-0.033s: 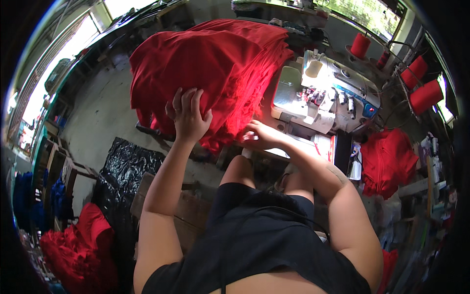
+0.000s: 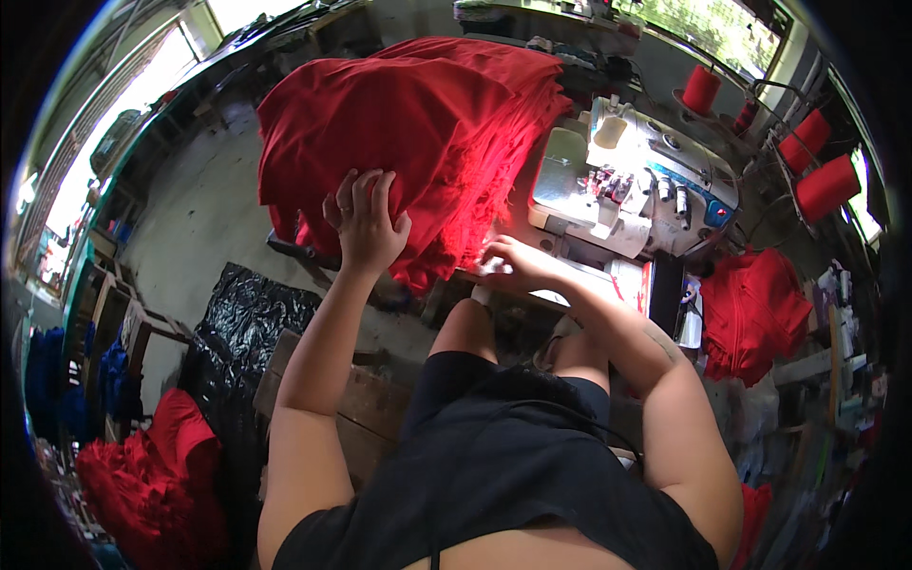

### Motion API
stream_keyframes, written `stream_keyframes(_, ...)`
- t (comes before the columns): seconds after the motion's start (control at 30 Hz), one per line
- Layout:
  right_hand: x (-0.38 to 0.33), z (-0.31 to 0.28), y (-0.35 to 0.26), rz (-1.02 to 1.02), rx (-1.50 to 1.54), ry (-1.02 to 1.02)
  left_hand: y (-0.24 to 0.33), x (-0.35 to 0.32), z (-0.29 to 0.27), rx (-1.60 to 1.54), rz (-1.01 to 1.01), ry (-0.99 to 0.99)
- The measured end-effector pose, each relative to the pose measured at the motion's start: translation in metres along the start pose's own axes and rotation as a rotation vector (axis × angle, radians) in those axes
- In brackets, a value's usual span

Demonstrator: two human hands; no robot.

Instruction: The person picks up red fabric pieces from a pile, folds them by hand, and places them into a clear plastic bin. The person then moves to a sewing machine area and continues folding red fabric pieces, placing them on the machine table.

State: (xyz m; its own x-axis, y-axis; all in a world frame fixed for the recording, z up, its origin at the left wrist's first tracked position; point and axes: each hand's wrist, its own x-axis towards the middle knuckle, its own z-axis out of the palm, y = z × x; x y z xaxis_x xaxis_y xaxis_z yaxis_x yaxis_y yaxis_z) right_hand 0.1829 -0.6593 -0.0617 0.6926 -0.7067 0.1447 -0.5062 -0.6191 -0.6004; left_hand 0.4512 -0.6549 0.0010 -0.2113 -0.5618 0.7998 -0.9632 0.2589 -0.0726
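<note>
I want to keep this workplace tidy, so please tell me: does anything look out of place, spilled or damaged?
No spill or clear damage stands out. The black plastic sheet lies crumpled on the floor at left, and the red fabric stack under the left hand has ragged edges at right, unlike its smoother top.

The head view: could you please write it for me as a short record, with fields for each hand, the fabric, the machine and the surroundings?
Left hand: fingers spread on the red fabric pile
Right hand: fingers bent, near the pile's lower right edge; grip unclear
Red fabric pile: large, draped, ragged along its right side
Sewing machine: right of the pile, brightly lit
Thread cones: red, upper right
Black plastic sheet: crumpled, left of the person
Other red cloth: heaps at lower left and right
</note>
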Motion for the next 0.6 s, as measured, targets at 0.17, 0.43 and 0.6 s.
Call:
stream_keyframes(0.17, -0.051, -0.025, -0.013, 0.063, 0.025, -0.086, -0.012, -0.008, -0.033, -0.024, -0.001, 0.042)
stream_keyframes(0.43, 0.038, -0.086, -0.123, -0.282, -0.192, 0.509, -0.015, 0.058, -0.101, -0.075, 0.121, -0.031)
stream_keyframes(0.6, 0.127, -0.078, -0.153, -0.147, -0.474, 0.17, 0.024, 0.058, -0.128, 0.045, 0.282, -0.138)
